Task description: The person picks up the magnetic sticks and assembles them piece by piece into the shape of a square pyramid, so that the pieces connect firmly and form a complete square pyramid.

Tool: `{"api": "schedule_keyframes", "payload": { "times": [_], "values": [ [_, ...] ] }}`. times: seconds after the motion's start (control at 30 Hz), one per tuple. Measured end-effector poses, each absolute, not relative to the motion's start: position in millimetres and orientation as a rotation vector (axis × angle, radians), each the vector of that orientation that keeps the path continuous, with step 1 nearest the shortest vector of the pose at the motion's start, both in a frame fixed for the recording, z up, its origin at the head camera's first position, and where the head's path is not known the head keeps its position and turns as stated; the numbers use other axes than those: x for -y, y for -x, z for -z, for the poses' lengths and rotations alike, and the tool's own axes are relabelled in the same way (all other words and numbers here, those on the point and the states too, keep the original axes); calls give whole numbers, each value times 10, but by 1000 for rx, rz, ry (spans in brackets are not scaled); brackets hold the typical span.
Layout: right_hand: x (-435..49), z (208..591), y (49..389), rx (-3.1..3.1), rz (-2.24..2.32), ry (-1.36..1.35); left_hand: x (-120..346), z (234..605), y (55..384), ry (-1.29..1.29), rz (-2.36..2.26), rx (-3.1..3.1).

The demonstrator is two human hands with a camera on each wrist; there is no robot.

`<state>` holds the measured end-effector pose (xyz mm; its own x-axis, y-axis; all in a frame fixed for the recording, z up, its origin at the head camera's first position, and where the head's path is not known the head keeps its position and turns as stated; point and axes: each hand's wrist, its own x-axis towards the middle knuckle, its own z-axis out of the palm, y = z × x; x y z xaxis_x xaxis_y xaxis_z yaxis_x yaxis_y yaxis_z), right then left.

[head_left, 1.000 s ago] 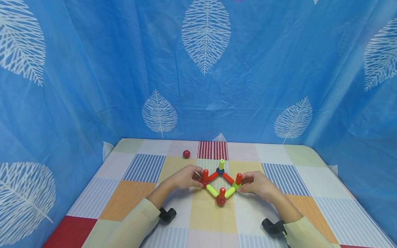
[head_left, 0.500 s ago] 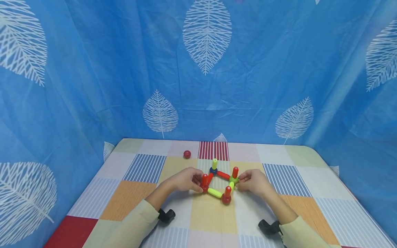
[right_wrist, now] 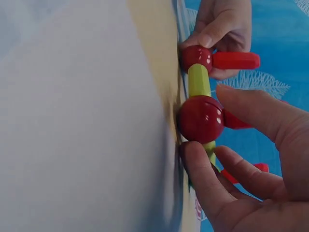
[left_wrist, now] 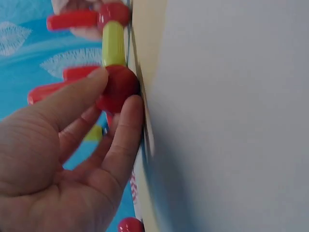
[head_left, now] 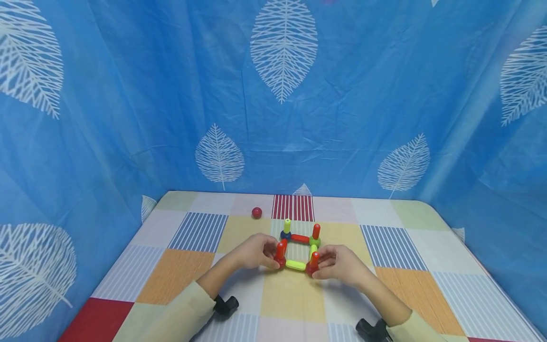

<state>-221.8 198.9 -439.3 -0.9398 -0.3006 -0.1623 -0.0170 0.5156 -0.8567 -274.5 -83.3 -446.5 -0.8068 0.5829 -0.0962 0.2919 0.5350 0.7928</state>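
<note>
A four-cornered frame of balls and sticks stands on the table, each corner with an upright stick. My left hand (head_left: 256, 251) pinches the near-left red ball (left_wrist: 120, 89) between thumb and fingers. At the near-right red ball (right_wrist: 200, 120), the thumb and fingers of my right hand (head_left: 344, 266) close round its outer side. A yellow stick (head_left: 296, 265) joins these two balls. The far corners are a blue ball (head_left: 286, 235) with a yellow upright and a green ball (head_left: 315, 241) with a red upright (head_left: 316, 231). A red stick (head_left: 300, 238) links them.
A loose red ball (head_left: 257, 213) lies near the table's back edge, left of the frame. A patchwork-patterned cloth (head_left: 295, 304) covers the table. Blue curtains (head_left: 342, 95) with white leaf prints hang behind and at both sides.
The frame has turned counterclockwise seen from above, from a diamond to nearly square-on. My right hand has shifted from the green ball to the near-right red ball; my left stays at its red ball.
</note>
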Motion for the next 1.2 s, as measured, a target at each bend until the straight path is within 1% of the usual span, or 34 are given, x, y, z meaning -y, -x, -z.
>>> {"api": "schedule_keyframes", "payload": {
  "times": [0.13,0.33,1.2],
  "values": [
    [-1966,4408,2237,-2519,1370,233,817,4456,2667,-698,-1190,-2439],
    [-1981,4457,2271,-2552,1384,261,804,4457,2628,-668,-1188,-2483],
    [-2019,4486,2338,-2528,1337,303,800,4508,2613,-677,-1210,-2473]
  ]
}}
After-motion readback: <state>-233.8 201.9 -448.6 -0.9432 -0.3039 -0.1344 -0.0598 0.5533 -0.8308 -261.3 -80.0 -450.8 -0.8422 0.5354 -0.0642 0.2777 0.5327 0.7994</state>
